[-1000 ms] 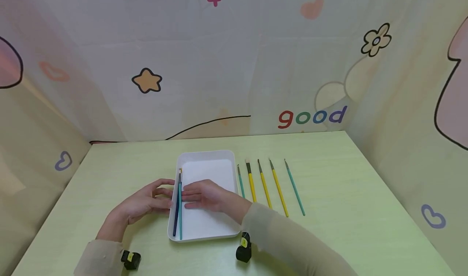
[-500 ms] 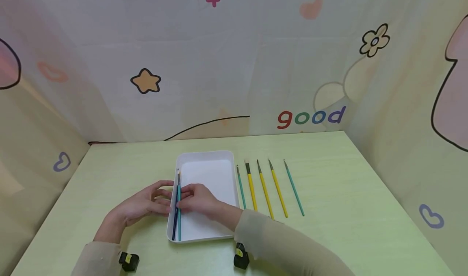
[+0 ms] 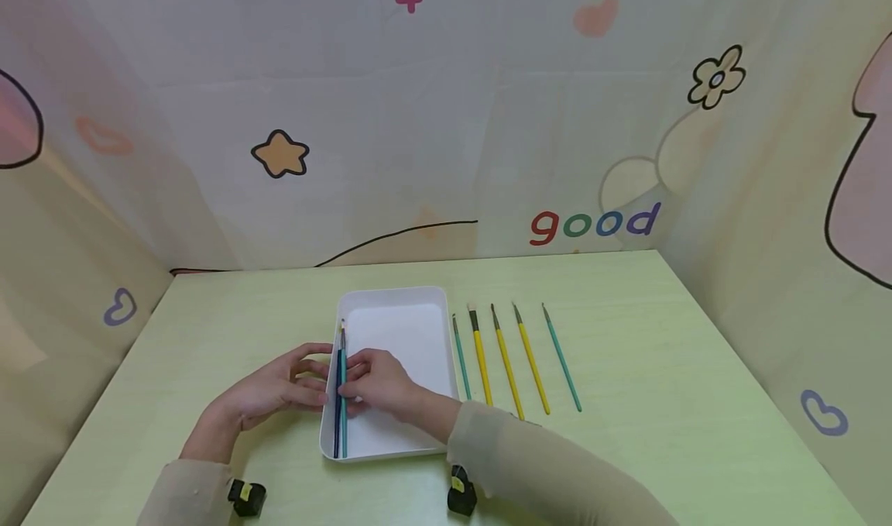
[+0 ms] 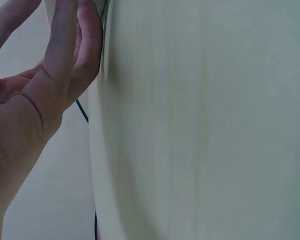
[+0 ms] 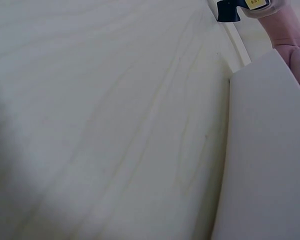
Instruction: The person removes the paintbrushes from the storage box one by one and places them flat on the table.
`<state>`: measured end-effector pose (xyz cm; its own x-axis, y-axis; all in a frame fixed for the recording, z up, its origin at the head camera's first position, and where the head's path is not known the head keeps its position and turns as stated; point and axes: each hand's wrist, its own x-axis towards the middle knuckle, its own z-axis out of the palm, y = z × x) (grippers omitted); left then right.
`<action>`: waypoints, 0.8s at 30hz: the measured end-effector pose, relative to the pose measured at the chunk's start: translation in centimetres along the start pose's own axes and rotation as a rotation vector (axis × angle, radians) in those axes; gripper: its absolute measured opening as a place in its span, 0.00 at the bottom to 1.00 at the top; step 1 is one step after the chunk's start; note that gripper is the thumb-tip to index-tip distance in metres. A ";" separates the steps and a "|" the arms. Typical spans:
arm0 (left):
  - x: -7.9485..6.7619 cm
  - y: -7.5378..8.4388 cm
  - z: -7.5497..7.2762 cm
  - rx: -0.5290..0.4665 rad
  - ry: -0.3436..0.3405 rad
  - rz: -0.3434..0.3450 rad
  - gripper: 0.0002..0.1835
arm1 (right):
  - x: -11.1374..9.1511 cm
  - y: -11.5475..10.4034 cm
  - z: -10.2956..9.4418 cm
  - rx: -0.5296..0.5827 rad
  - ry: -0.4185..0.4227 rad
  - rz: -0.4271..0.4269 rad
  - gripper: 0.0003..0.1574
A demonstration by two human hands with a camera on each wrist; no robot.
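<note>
Two slim paintbrushes lie side by side along the left wall of a white tray [image 3: 411,321]. One is a navy paintbrush [image 3: 337,425], the other a teal paintbrush [image 3: 344,437] just right of it. My right hand [image 3: 379,383] reaches over the tray, its thumb across the teal handle and its fingers bent beside it in a pinch. My left hand [image 3: 272,390] lies outside the tray, fingers loosely bent with their tips at its left rim. The left wrist view shows that hand [image 4: 50,80] close up; in the right wrist view the tray's outer wall [image 5: 270,150] hides my right fingers.
Right of the tray, brushes lie in a row on the pale table [image 3: 697,433]: a short teal brush [image 3: 461,355], several yellow brushes [image 3: 533,363] and another teal brush [image 3: 560,355]. A patterned cloth [image 3: 418,139] closes off the back and sides.
My right hand's fingers have gone from stretched out beside the brushes to bent, thumb onto the teal paintbrush. The navy paintbrush's lower end has shifted right, closer to it. My left hand stays put.
</note>
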<state>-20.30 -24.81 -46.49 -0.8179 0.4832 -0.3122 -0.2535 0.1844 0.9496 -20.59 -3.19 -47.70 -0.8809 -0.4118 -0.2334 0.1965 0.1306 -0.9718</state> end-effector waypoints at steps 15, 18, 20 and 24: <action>0.0 -0.1 0.2 0.027 0.025 -0.018 0.48 | -0.7 -0.5 -2.3 0.007 -0.034 0.057 0.20; 0.0 0.0 0.2 0.036 0.033 -0.021 0.48 | -0.9 -0.8 -3.1 0.008 -0.055 0.058 0.20; 0.0 0.1 0.2 0.039 0.039 -0.024 0.49 | -1.2 -1.0 -3.5 0.006 -0.053 0.062 0.20; 0.0 0.1 0.2 0.039 0.041 -0.029 0.49 | -1.8 -1.7 -4.3 -0.020 -0.037 0.066 0.21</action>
<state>-20.21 -24.57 -46.40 -0.8312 0.4421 -0.3370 -0.2574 0.2312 0.9382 -21.16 1.25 -45.50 -0.8494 -0.4351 -0.2987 0.2450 0.1762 -0.9534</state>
